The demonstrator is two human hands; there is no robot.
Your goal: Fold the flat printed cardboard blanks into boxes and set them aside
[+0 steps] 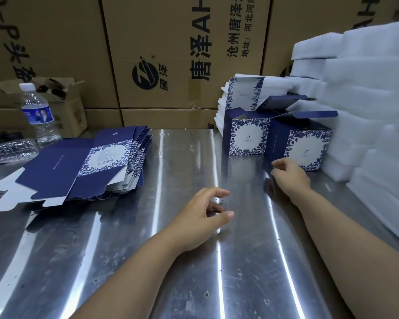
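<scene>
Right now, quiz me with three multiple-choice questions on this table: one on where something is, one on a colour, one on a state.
1. Where is the stack of flat blanks?
A on the foam; B on the left side of the table; C under the right hand.
2. What colour is the cap of the upright bottle?
A red; B green; C white.
3. How are the lids of the two folded boxes?
A open; B taped shut; C torn off.

Answers: B, the stack lies at the left, near the bottle; C, the cap shows white; A, both lids stand raised.
</scene>
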